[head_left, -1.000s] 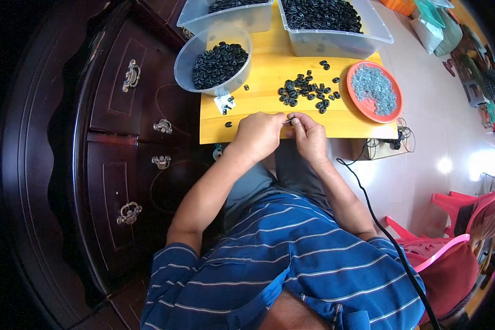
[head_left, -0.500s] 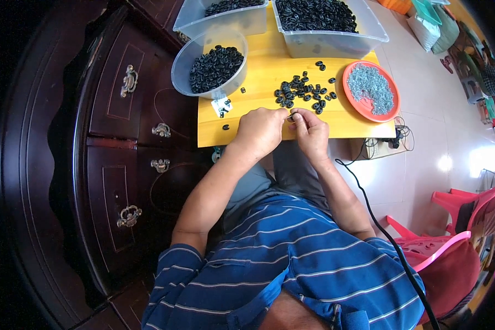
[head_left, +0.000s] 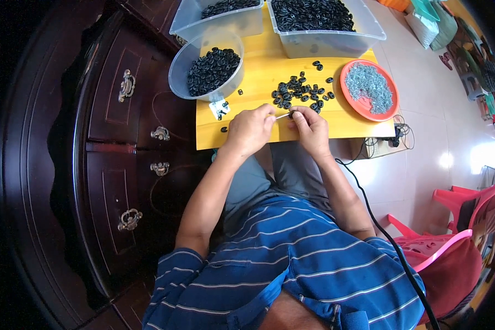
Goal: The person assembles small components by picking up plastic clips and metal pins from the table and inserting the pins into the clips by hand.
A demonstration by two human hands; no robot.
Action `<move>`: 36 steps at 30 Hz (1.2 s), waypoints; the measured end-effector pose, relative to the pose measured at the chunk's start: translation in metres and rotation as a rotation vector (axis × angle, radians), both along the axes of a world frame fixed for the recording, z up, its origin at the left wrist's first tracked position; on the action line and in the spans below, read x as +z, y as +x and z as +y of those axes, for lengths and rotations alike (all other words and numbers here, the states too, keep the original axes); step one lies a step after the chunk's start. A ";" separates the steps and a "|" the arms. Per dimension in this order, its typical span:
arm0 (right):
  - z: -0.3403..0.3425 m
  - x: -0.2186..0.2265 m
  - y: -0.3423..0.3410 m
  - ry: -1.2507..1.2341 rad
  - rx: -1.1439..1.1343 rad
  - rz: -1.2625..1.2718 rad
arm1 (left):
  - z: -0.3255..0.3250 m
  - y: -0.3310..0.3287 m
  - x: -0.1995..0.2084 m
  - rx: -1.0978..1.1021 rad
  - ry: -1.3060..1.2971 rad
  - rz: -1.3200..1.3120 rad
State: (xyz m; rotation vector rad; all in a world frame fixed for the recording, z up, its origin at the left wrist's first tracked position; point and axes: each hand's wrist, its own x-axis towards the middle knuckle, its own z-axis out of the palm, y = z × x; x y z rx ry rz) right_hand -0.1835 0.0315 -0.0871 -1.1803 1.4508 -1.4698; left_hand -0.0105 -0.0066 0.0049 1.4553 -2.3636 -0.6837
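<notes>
Over the near edge of the yellow table (head_left: 258,69), my left hand (head_left: 251,130) is closed on a thin metal rod (head_left: 282,116). The rod reaches across to a small black oval piece (head_left: 292,114) pinched in the fingers of my right hand (head_left: 312,133). Most of that piece is covered by the fingers, so I cannot tell whether the rod's tip is in it or only against it. Just beyond my hands lies a loose pile of similar black pieces (head_left: 297,88), some showing two holes. To the right, an orange-red plate (head_left: 344,91) bears many small silvery metal parts (head_left: 367,82).
A round clear tub (head_left: 177,82) of black pieces stands at the table's left, by a small white slip (head_left: 218,109). Two clear bins, one left (head_left: 231,27) and one right (head_left: 330,44), stand behind. A dark drawer cabinet (head_left: 113,121) flanks the left; a black cable (head_left: 363,192) runs on the right.
My left hand has drawn left, away from my right hand, and the metal rod now shows between them. The right hand has stayed nearly in place.
</notes>
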 end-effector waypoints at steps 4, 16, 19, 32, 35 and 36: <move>-0.001 -0.001 -0.003 0.095 0.111 -0.356 | -0.002 0.017 -0.023 -0.012 0.029 0.186; 0.004 0.013 -0.006 0.156 0.150 -0.508 | -0.031 0.030 -0.062 0.151 -0.287 0.014; 0.005 0.015 -0.005 0.176 0.160 -0.530 | -0.035 0.026 -0.063 0.142 -0.365 -0.019; 0.013 0.007 0.009 0.139 0.373 -0.430 | -0.002 0.006 -0.024 -0.042 0.184 0.403; 0.015 0.016 0.007 0.182 0.429 -0.401 | 0.001 0.006 -0.016 -0.074 0.214 0.360; 0.015 0.017 0.007 0.180 0.430 -0.402 | 0.003 0.006 -0.017 -0.065 0.225 0.392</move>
